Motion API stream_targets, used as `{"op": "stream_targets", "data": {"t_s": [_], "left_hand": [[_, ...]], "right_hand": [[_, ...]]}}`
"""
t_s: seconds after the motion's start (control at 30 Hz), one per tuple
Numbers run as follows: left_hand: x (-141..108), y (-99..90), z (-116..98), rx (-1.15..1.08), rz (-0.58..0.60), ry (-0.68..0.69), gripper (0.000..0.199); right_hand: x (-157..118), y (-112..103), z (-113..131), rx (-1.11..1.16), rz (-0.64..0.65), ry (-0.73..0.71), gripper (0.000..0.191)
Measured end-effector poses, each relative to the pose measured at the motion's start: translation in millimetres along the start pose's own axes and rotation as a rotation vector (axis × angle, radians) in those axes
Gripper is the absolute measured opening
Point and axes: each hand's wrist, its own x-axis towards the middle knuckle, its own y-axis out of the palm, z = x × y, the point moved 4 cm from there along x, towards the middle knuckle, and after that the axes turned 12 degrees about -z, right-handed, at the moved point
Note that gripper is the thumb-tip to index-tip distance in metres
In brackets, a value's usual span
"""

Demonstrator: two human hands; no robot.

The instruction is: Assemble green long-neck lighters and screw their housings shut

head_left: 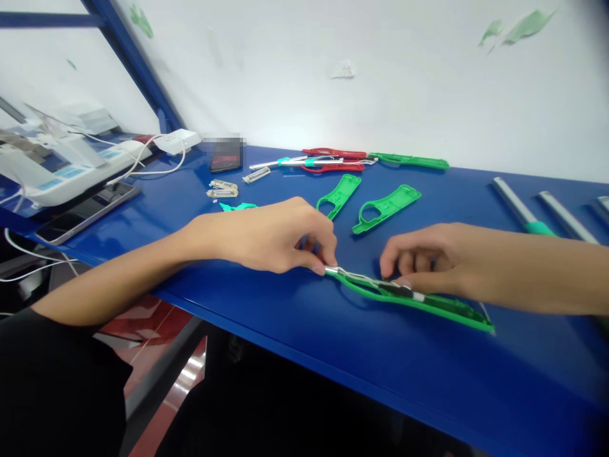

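A green lighter casing half lies open side up near the table's front edge, tilted down to the right. White wires and a black part sit inside it. At its narrow left end my left hand pinches a short metal piece between thumb and fingers. My right hand is closed over the casing's middle, its thumb on the black part and fingers curled. The right fingertips partly hide what they grip.
Two green casing halves lie behind my hands. Farther back are red casing parts, another green casing and small clear tanks. Metal tubes lie at right. A phone and power strip are at left.
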Motion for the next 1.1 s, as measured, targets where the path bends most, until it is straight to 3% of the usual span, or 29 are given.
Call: {"op": "stream_targets", "data": {"t_s": [0.27, 0.6, 0.77, 0.9, 1.1], "left_hand": [[-0.8, 0.1, -4.4, -0.015, 0.005, 0.037, 0.01], [-9.4, 6.7, -25.6, 0.314, -0.004, 0.265, 0.034], [-11.1, 10.4, -29.4, 0.44, -0.011, 0.313, 0.039], [-12.1, 8.6, -25.2, 0.38, -0.04, 0.319, 0.034], [-7.2, 8.4, -15.0, 0.114, -0.085, 0.256, 0.016]], "right_hand": [[2.4, 0.8, 4.7, 0.002, -0.01, -0.003, 0.035], [-1.2, 3.5, 8.9, 0.052, 0.029, -0.016, 0.037], [-0.2, 1.7, 11.2, 0.052, 0.017, -0.019, 0.035], [-0.5, 0.3, 10.1, 0.047, 0.029, -0.017, 0.034], [-3.3, 0.1, 16.8, 0.057, 0.007, 0.011, 0.027]]}}
